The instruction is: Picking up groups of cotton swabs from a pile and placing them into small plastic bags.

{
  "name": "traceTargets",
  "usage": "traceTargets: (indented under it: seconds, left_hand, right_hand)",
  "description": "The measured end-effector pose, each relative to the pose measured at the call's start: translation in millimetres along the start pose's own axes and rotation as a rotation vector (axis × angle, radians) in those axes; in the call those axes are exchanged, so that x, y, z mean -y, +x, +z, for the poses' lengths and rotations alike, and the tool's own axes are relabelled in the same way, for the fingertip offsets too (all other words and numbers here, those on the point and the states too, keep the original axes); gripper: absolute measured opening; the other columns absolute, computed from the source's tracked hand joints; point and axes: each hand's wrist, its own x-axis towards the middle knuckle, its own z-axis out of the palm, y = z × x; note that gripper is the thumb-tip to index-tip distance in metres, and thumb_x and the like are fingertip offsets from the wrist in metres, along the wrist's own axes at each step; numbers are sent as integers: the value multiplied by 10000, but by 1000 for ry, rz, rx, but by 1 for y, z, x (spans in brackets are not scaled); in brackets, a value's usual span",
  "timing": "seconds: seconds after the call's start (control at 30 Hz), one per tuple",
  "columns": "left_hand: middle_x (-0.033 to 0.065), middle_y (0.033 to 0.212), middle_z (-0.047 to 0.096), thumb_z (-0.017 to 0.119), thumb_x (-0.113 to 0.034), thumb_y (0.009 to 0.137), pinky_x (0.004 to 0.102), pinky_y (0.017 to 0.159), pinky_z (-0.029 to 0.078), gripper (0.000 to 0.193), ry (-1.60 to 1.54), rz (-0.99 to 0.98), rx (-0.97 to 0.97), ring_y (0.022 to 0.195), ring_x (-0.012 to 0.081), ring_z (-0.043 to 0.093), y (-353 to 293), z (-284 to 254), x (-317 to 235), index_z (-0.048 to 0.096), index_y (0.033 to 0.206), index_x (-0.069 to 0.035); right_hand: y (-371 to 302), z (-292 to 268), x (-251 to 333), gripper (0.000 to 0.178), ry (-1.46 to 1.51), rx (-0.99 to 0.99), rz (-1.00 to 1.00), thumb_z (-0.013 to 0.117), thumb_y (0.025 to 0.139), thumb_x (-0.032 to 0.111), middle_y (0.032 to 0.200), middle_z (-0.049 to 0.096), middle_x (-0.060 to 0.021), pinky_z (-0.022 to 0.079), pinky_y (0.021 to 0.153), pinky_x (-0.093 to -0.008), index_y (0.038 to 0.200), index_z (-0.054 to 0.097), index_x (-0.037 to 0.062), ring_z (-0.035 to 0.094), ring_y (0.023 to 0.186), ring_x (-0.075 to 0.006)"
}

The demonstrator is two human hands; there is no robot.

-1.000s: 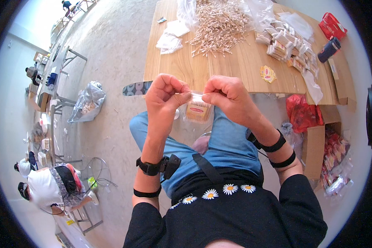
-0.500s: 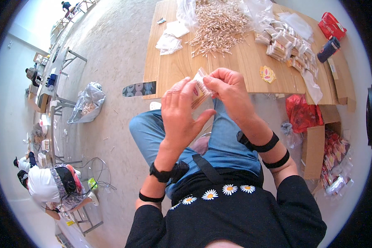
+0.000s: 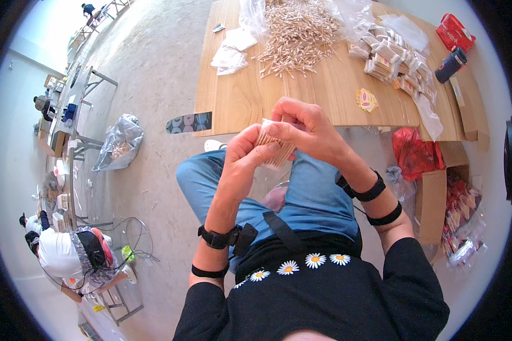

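A small clear bag of cotton swabs [image 3: 277, 159] is between my two hands, just in front of the table's near edge. My left hand [image 3: 247, 152] is closed round its left side, thumb across the sticks. With thumb and bent fingers, my right hand [image 3: 307, 129] pinches the bag's upper end; some of those fingertips are hidden. Beyond my hands, a big heap of loose cotton swabs [image 3: 298, 37] covers the far part of the wooden table [image 3: 239, 105]. A few yellow printed cards [image 3: 366, 100] lie to the right of my hands.
Packed swab bags [image 3: 384, 62] are piled at the table's right, near a dark bottle [image 3: 451, 65] and a red pouch [image 3: 455, 32]. White empty bags [image 3: 230, 59] lie at left. A clear sack [image 3: 121, 142] stands on the floor. Another person [image 3: 74, 253] works at left.
My left hand has gone from spread fingers to a closed grip on the bag. The bag has turned, so its sticks now face me instead of the printed card.
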Motion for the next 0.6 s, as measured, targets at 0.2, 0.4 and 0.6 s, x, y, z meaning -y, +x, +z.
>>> traceTargets:
  seconds: [0.2,0.4,0.6]
  left_hand:
    - [73,1004,680,616,-85,917,273,800,530,212,-14,-17,44,902,126,652,4,1,3,610,1101,20]
    - [70,996,681,614,-87,922,270,807,523,195,-82,-86,80,898,122,647,12,5,5,614,1084,21]
    - [45,957,679,657,-99,909,253,814,497,192,266,11,-152,882,108,622,25,-8,30,629,1060,16]
  right_hand:
    - [-1,4,-3,203,61,-41,-78,681,916,176,609,483,19,359,477,-259,822,607,12,430,585,-34]
    - [-7,4,1,177,32,-150,-29,660,917,134,597,529,-21,409,488,-287,798,601,16,469,572,-67]
    - [-4,-17,-23,147,-382,-421,-248,627,891,85,607,569,-159,459,511,-399,772,559,31,584,545,-284]
